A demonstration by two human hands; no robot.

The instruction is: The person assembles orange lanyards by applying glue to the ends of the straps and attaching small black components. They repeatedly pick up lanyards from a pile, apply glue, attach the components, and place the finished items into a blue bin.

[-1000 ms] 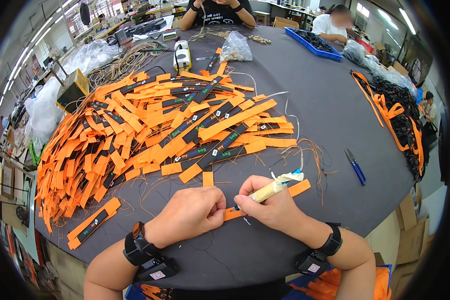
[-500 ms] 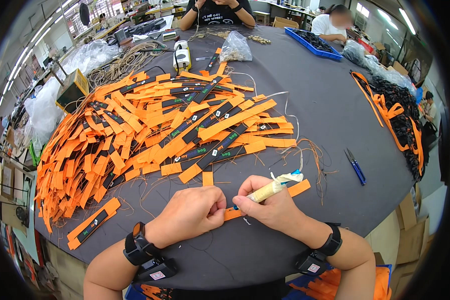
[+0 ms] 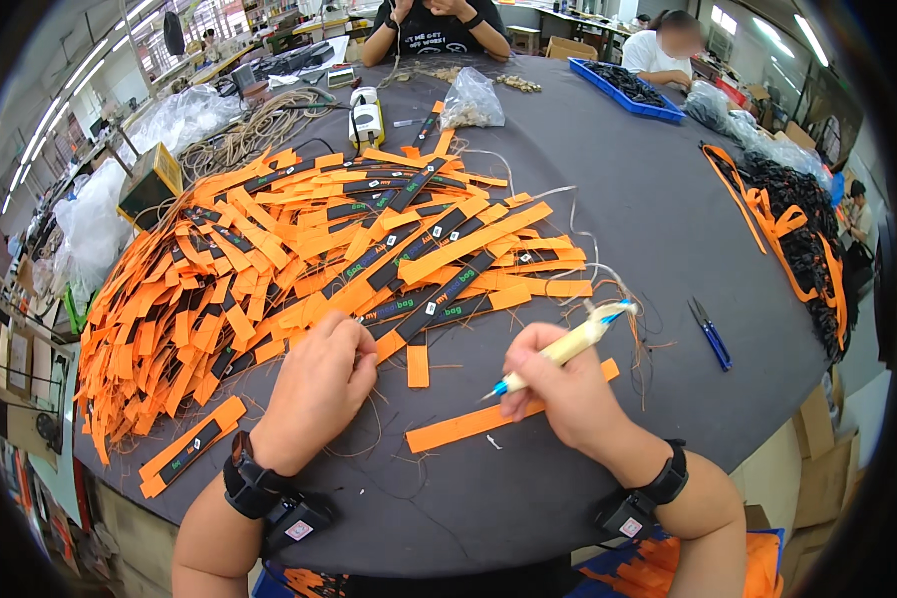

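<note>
My right hand (image 3: 558,384) grips a corded pen-shaped tool (image 3: 568,346) with a cream wrapped handle, blue ends and a thin metal tip pointing left. Under this hand lies an orange strap (image 3: 458,429), flat on the grey-covered table; the tool's tip is just above it. My left hand (image 3: 314,394) is at the near edge of a large pile of orange straps with black printed labels (image 3: 269,249). Its fingers are curled together, and whatever they may hold is hidden. A small bundle of labelled straps (image 3: 191,447) lies to its left.
Blue-handled snips (image 3: 710,334) lie on the right of the table (image 3: 628,229). Farther off are a clear plastic bag (image 3: 471,98), a white-and-yellow device (image 3: 366,120) and a blue tray (image 3: 626,88) of black pieces. Black and orange straps (image 3: 792,239) line the right edge. Two people sit across.
My left hand has left the orange strap and moved left toward the pile. My right hand has lifted the tool off the strap and shifted slightly right, exposing the strap's left end.
</note>
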